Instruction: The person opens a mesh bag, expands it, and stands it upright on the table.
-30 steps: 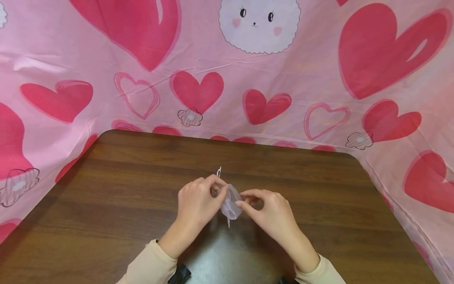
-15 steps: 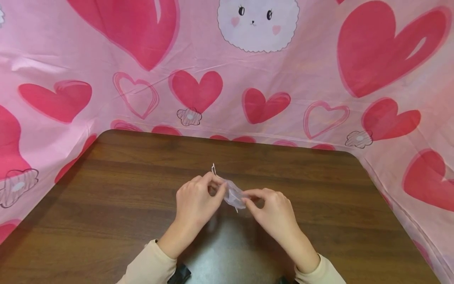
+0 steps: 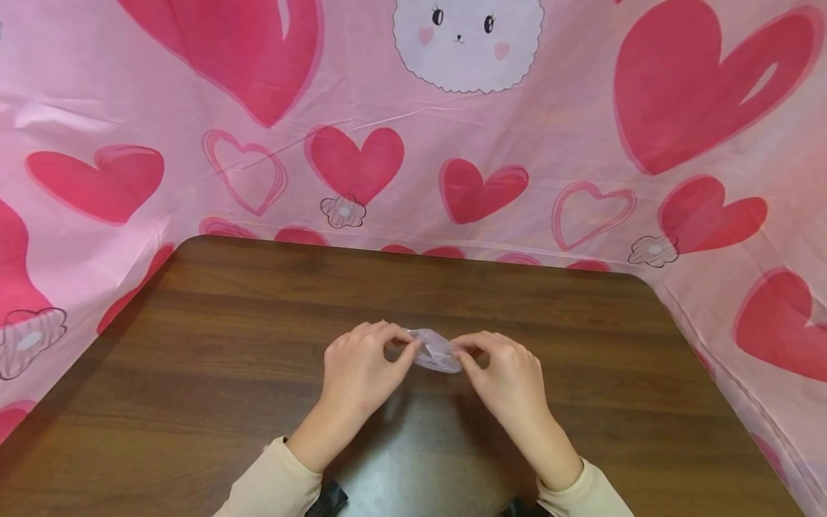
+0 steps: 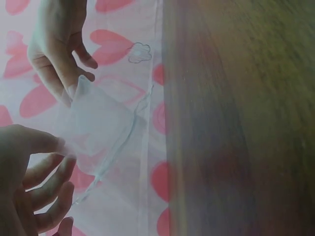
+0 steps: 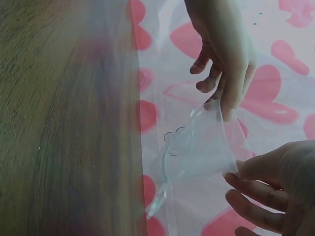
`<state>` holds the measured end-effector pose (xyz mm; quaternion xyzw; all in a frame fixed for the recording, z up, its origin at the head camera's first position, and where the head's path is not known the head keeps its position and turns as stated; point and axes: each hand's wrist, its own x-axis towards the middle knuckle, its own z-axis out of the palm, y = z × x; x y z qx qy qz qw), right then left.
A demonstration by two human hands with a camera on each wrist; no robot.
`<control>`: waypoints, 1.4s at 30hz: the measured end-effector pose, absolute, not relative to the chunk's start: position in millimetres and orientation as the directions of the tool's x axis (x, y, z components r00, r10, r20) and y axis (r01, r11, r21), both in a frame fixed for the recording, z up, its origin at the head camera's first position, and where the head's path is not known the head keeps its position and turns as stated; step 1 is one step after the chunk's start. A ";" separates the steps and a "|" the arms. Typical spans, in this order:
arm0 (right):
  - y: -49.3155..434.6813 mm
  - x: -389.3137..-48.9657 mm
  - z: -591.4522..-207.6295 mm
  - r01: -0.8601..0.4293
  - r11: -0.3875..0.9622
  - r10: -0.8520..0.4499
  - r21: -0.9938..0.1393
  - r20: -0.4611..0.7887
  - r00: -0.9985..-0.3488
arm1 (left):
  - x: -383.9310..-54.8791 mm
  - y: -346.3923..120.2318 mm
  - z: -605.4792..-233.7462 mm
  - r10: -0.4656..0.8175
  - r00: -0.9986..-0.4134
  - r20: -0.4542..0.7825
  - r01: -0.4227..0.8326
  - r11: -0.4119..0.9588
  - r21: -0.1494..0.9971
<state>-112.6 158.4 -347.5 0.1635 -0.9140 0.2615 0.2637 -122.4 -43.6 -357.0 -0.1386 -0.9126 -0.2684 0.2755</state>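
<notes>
A small sheer white drawstring pouch (image 3: 438, 353) is stretched between both hands above the table. My left hand (image 3: 362, 366) pinches its left side between thumb and index finger. On the other side, the thumb and index finger of my right hand (image 3: 510, 373) pinch the opposite edge. The left wrist view shows the flattened pouch (image 4: 101, 120), with its white drawstring (image 4: 118, 147) along the gathered edge. That same drawstring (image 5: 157, 199) hangs off one end of the pouch in the right wrist view. Nothing inside the pouch can be made out.
A dark brown wooden table (image 3: 258, 301) with rounded far corners lies beneath the hands. Pink cloth (image 3: 413, 108) printed with red hearts rises behind it and along both sides. Black straps (image 3: 328, 500) show near the sleeve cuffs.
The pouch has turned from hanging nearly upright to lying more sideways. My right hand has moved slightly up and to the right. The cord ends, visible earlier, are mostly hidden in the head view.
</notes>
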 end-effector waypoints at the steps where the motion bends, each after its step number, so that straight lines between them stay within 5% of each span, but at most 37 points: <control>1: 158.5 -112.7 -347.4 -0.436 0.810 -0.160 -0.392 0.568 -0.807 | -122.3 -43.4 -357.3 0.110 -0.811 0.574 0.404 0.815 0.415; 31: 161.7 -117.2 -349.7 -0.406 0.843 -0.089 -0.352 0.653 -0.752 | -118.3 -38.7 -355.4 0.157 -0.794 0.587 0.456 0.792 0.406; 42: 157.5 -115.7 -352.3 -0.463 0.820 -0.155 -0.337 0.649 -0.745 | -119.4 -38.6 -356.2 0.129 -0.787 0.603 0.437 0.806 0.398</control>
